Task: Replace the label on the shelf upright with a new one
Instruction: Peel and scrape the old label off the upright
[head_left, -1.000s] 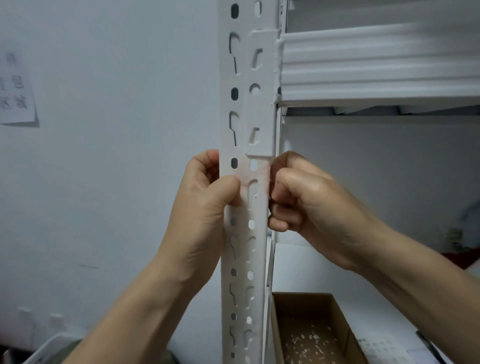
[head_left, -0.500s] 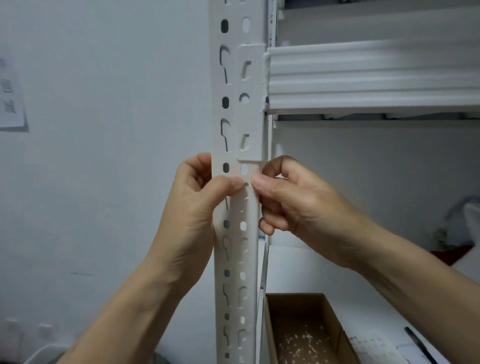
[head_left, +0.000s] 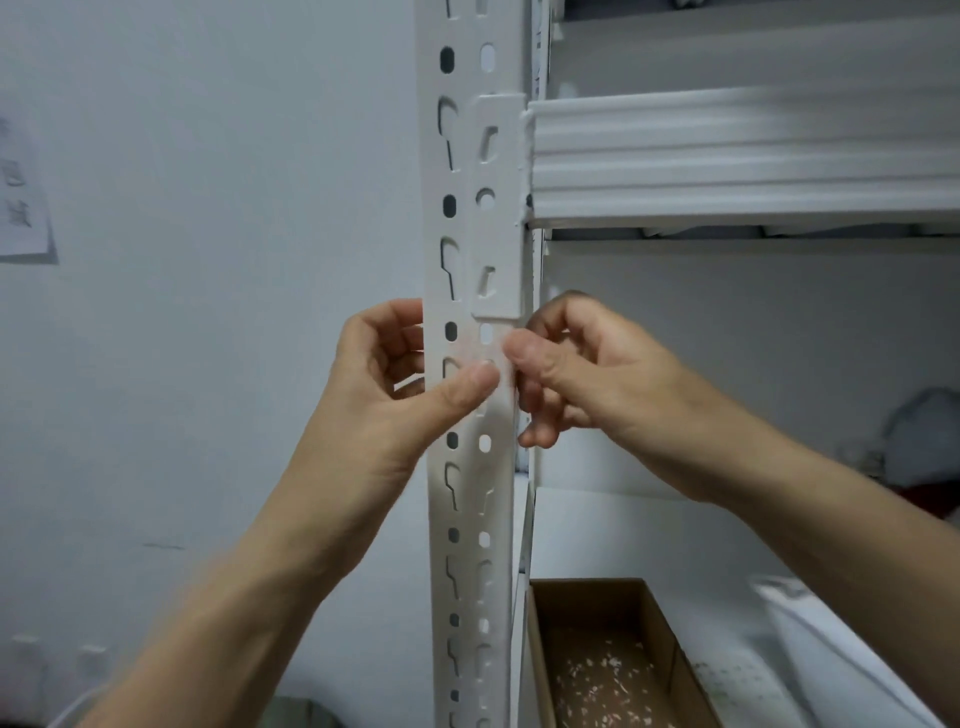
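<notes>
Label (head_left: 491, 347), faint, lies lengthwise on shelf upright (head_left: 467, 519) between thumbs; right grip (head_left: 582, 379) pinches its edge, left grip (head_left: 379, 405) clasps upright.

A pale wall (head_left: 208, 130) bears what looks like a printed notice (head_left: 23, 197), cardboard box (head_left: 587, 603) below.

Single head-worn view, facing forward, close to the upright (head_left: 470, 519) running top to bottom through mid-frame, wall (head_left: 208, 208) left, shelf (head_left: 727, 156) right, box (head_left: 587, 587) at bottom edge.
</notes>
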